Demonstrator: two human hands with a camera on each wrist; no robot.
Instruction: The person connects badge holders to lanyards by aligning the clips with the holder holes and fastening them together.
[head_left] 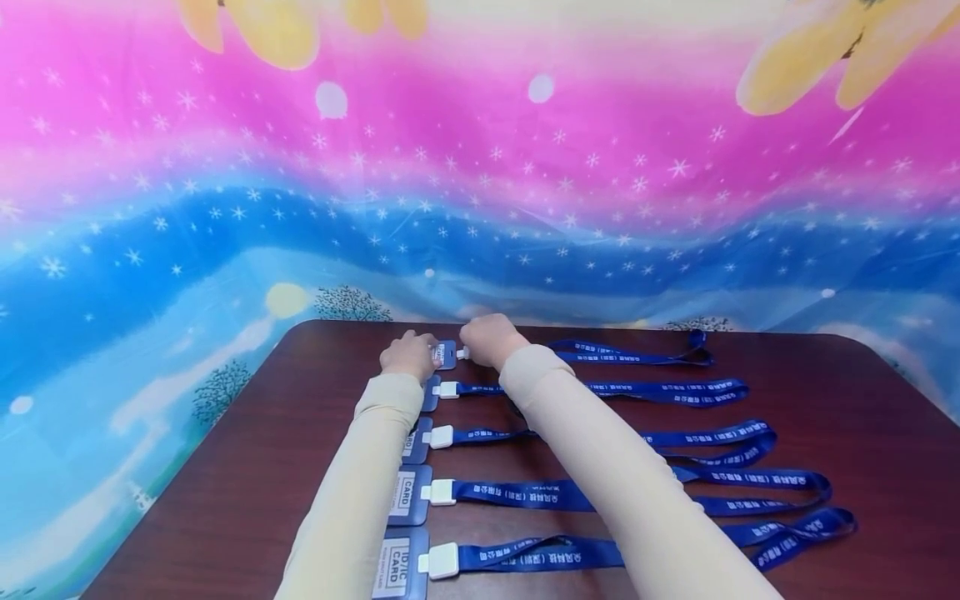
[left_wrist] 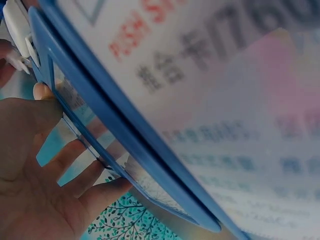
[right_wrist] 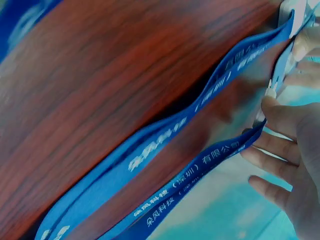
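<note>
At the table's far edge, my left hand (head_left: pixel 408 354) holds a blue-framed card holder (head_left: pixel 447 354) by its edge. In the left wrist view, its thumb and fingers lie along the frame of that holder (left_wrist: pixel 165 196). Just to the right, my right hand (head_left: pixel 491 340) pinches the white clip (right_wrist: pixel 260 116) of a printed blue lanyard (head_left: pixel 637 355). The clip sits at the card holder's top end. Whether the two are hooked together is hidden by the fingers. The lanyard's loop trails right along the table.
Several more badges lie in rows nearer me, each with a blue lanyard (head_left: pixel 525 493), white clip (head_left: pixel 442 561) and card holder (head_left: pixel 408 496). My forearms pass above them. The dark wooden table (head_left: pixel 862 417) meets a colourful printed cloth (head_left: pixel 480 167) at the back.
</note>
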